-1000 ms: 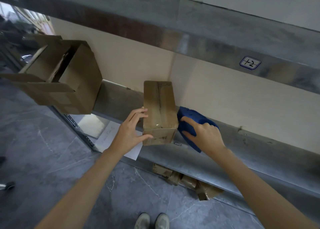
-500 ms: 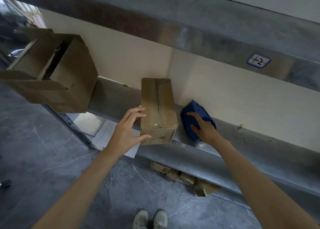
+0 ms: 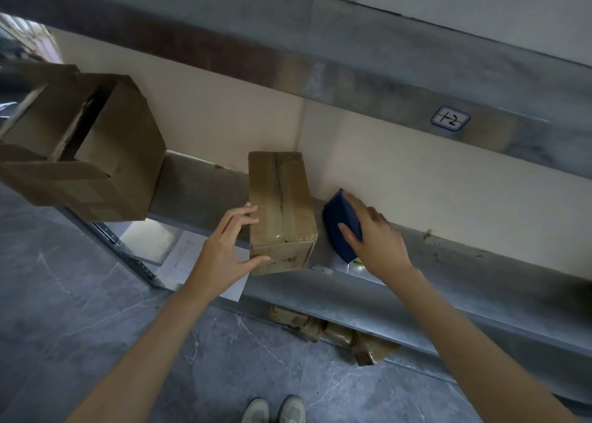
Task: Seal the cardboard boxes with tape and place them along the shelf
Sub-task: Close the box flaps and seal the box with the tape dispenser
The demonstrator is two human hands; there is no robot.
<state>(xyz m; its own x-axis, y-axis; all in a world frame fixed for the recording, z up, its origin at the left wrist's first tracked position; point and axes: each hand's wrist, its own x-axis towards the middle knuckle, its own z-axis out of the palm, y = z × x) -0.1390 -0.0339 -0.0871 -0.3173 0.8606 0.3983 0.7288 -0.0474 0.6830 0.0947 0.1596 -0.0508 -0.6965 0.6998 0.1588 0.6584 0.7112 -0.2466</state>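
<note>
Head view: the small box (image 3: 282, 211), tape shining along its top seam, sits on the metal shelf (image 3: 448, 262) with its far end near the wall. The left hand (image 3: 224, 253) brackets the box's near left corner, fingers spread and straight, thumb against the front face. The right hand (image 3: 371, 237) curls its fingers over the blue tape dispenser (image 3: 339, 227), just beside the box. My call: the seam looks done, so nudge this box square with a flat palm, then take the dispenser to the open-flapped big box (image 3: 96, 153) on the left.
</note>
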